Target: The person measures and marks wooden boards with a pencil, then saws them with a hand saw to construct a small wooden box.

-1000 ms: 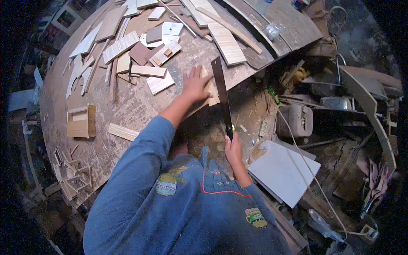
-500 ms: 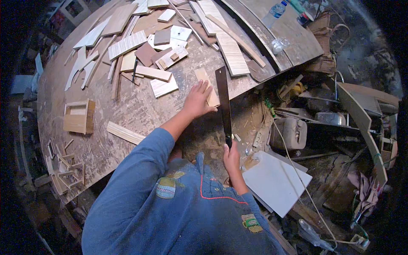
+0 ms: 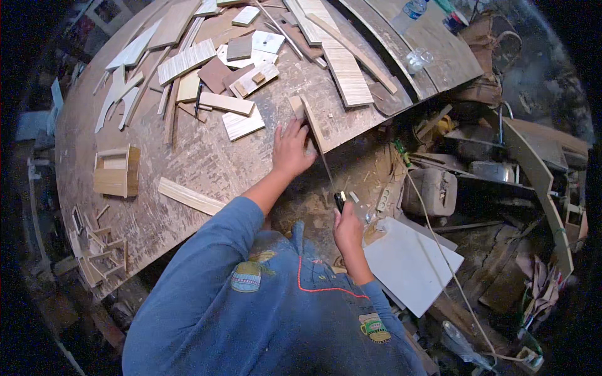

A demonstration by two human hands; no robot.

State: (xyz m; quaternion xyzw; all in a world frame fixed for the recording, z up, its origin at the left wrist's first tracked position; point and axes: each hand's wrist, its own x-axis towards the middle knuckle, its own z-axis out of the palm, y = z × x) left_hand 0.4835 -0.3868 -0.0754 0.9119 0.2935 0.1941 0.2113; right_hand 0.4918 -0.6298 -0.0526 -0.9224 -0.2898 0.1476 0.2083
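Note:
My right hand (image 3: pixel 348 229) is closed round the dark handle of a hand saw (image 3: pixel 340 200), just off the table's front edge. The saw is turned nearly edge-on, so its blade shows as a thin line running up toward the table. My left hand (image 3: pixel 292 148) rests at the edge with its fingers stretched forward. Beside its fingertips is a small pale wooden board (image 3: pixel 296 108), partly hidden. Along it runs a narrow tan strip (image 3: pixel 313 125); I cannot tell whether this is the board's edge or the blade catching light.
Wood offcuts (image 3: pixel 188 61) cover the far side of the worn table (image 3: pixel 207 150). A small wooden box (image 3: pixel 117 171) and a loose slat (image 3: pixel 190 195) lie at left. Below on the right are a white panel (image 3: pixel 414 266), a jerrycan (image 3: pixel 430 192) and a cord (image 3: pixel 426 216).
The saw has turned from showing its broad dark face to nearly edge-on, its tip swinging left. My right hand moved slightly right and down. My left hand's fingers shifted on the board.

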